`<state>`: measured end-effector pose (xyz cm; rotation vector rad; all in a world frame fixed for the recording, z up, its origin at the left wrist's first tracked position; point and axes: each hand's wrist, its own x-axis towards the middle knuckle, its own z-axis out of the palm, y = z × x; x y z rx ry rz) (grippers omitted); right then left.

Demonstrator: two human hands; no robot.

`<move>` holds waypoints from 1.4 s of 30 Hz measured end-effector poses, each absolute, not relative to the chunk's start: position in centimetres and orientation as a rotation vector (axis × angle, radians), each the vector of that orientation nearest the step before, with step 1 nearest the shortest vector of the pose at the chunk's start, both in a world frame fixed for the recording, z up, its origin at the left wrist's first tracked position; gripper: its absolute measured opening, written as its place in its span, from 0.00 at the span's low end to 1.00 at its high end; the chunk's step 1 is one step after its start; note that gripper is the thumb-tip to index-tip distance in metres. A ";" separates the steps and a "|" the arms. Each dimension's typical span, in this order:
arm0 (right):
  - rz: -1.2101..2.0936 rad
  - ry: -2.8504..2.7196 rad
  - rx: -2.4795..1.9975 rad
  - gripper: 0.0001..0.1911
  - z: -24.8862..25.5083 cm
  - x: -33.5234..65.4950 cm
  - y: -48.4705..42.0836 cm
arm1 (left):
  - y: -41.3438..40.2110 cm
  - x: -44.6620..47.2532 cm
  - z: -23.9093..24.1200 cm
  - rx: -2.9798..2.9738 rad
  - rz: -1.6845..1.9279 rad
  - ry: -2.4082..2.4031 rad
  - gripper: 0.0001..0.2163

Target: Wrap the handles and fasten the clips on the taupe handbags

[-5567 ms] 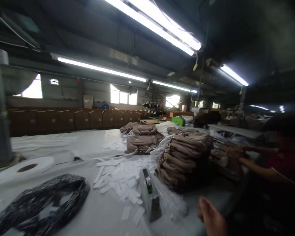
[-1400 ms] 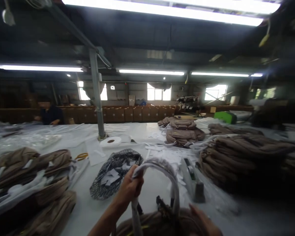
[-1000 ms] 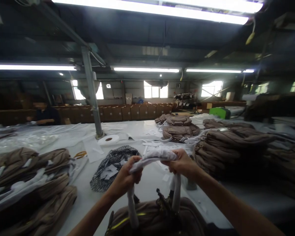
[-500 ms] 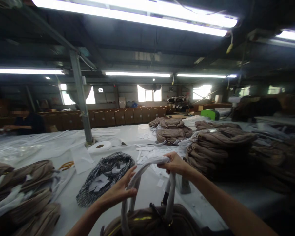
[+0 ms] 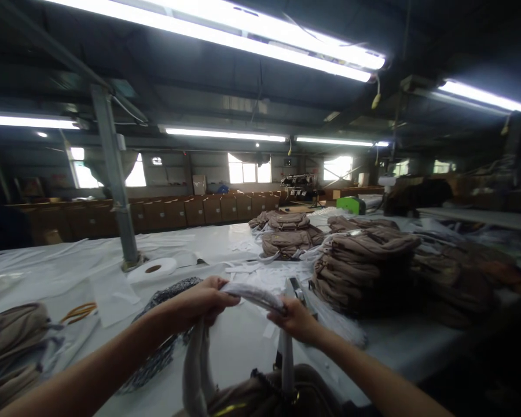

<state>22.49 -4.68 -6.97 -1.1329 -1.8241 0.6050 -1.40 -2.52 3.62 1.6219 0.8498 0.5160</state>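
A brown bag [image 5: 312, 388] stands close in front of me, cut off by the lower edge of the view. Its handles [image 5: 252, 294] rise in loops and are wrapped in whitish covering. My left hand [image 5: 208, 301] is closed on the handle left of its top. A short way to the right, my right hand [image 5: 297, 317] grips the same handle, fingers wrapped round it. A short span of handle shows between the two hands. Behind my left forearm, a black-and-white patterned sack [image 5: 156, 353] is partly hidden.
Stacked brown bags [image 5: 360, 272] stand right of centre, with more bags [image 5: 286, 240] behind. Brown bags [image 5: 15, 336] lie at left near orange-yellow loops [image 5: 79, 313]. A white roll [image 5: 167, 267] sits beside a metal post [image 5: 115, 185]. A person's hand [image 5: 503, 272] is at far right.
My left hand, open beside the handle before, has closed on it. My right hand has come lower along the handle. The view has turned slightly right.
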 end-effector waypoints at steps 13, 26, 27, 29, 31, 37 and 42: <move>1.220 -1.583 -1.024 0.45 -10.0 25.0 -4.2 | -1.2 -6.7 2.1 1.287 0.532 0.935 0.17; 1.337 -1.678 -0.934 0.28 -8.5 20.1 -3.6 | 0.5 -6.3 2.6 1.387 0.469 0.866 0.15; 1.338 -1.653 -0.933 0.28 -8.5 20.0 -3.6 | 0.6 -6.4 2.6 1.412 0.448 0.857 0.15; 1.321 -1.627 -0.923 0.28 -8.3 19.7 -3.5 | 0.7 -6.4 2.4 1.425 0.425 0.849 0.14; 1.285 -1.600 -0.913 0.27 -8.0 19.4 -3.5 | 0.7 -6.2 2.3 1.418 0.425 0.847 0.13; 1.132 -1.508 -0.923 0.26 -7.6 18.2 -4.8 | -0.4 -6.1 1.8 1.550 0.455 0.964 0.15; 0.872 -1.814 -1.016 0.26 -9.4 17.1 -6.6 | -2.0 -8.1 -0.2 1.504 0.455 1.162 0.15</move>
